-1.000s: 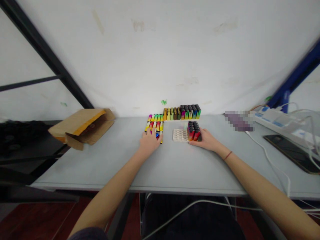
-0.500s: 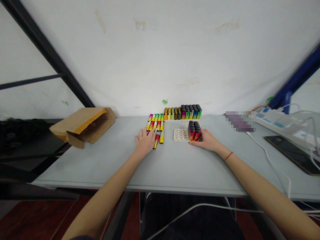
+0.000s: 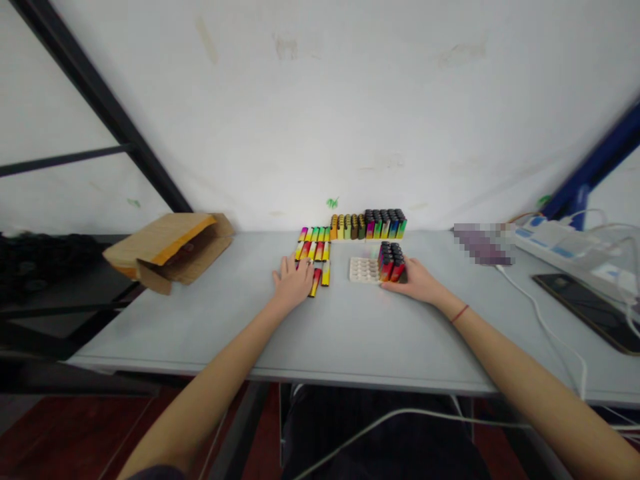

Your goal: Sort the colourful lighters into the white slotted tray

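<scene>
My right grip (image 3: 419,281) is curled round the right end of the white tray (image 3: 363,269), thumb along the front edge and fingers round the far side, so the tray is held between them on the worktop (image 3: 330,340). The tray is a flat holder with rows of round cells. The left part of it shows bare cells, while its right end carries a cluster of red pieces (image 3: 391,263) standing upright, black tops up.

My left grip (image 3: 294,283) is loosely spread, palm down, over the near end of the loose pieces (image 3: 315,250), which lie flat in rows to the left of the tray; whether I have hold of one I cannot tell, since my fingers cover the spot. Behind the tray, near the wall, two packed blocks stand side by side: the yellow and dark block (image 3: 347,227) and the multicoloured block (image 3: 386,225), its tops black. Well off to my left the cardboard box (image 3: 150,243) gapes open towards me, its inside too shadowed to make out
</scene>
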`<move>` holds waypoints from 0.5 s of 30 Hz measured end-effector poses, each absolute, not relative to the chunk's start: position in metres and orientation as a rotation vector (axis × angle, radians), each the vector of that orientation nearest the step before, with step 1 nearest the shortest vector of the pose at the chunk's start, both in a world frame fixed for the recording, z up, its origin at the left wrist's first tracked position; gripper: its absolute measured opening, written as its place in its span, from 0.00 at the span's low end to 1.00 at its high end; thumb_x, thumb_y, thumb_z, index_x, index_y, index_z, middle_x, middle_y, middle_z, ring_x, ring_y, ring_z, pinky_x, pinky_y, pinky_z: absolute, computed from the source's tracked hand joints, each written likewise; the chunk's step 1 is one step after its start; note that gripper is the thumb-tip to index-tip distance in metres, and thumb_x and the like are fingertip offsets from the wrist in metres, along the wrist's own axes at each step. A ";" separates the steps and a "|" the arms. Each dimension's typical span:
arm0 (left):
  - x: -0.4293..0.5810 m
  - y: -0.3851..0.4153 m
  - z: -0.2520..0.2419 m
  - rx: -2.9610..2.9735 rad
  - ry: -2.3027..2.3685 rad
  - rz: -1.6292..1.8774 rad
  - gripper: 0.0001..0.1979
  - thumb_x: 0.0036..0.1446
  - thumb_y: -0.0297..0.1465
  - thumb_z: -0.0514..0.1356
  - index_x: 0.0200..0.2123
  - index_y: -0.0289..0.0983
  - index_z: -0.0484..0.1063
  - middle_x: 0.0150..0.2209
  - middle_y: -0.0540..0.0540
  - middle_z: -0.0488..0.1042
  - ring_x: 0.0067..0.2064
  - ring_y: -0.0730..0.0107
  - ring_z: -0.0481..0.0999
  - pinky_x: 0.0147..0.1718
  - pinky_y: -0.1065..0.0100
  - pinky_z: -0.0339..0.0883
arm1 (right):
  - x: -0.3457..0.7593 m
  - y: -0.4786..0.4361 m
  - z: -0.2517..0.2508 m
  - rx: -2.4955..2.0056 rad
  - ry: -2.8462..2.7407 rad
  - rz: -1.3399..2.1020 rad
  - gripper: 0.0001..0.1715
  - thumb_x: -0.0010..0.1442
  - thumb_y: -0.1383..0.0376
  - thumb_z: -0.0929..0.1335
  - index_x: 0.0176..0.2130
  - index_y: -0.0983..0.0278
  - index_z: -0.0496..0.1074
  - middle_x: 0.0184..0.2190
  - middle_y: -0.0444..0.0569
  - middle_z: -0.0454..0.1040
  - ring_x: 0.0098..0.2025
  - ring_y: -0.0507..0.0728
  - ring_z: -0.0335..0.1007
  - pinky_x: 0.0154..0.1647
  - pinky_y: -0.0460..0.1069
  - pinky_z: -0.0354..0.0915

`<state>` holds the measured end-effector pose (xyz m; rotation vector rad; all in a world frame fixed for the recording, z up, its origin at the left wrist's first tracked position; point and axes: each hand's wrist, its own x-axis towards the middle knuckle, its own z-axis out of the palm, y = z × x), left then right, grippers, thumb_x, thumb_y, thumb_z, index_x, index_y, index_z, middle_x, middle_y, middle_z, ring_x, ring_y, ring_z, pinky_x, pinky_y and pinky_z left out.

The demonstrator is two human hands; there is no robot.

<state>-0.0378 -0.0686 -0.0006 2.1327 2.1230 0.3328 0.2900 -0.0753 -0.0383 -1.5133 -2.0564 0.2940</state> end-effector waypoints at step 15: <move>-0.092 -0.052 -0.004 2.251 1.859 0.078 0.33 0.70 0.37 0.40 0.76 0.44 0.53 0.79 0.43 0.44 0.79 0.48 0.38 0.71 0.35 0.45 | 0.292 -0.075 -0.039 -1.515 -2.065 0.316 0.34 0.53 0.42 0.76 0.46 0.63 0.71 0.36 0.55 0.78 0.40 0.69 0.74 0.43 0.60 0.71</move>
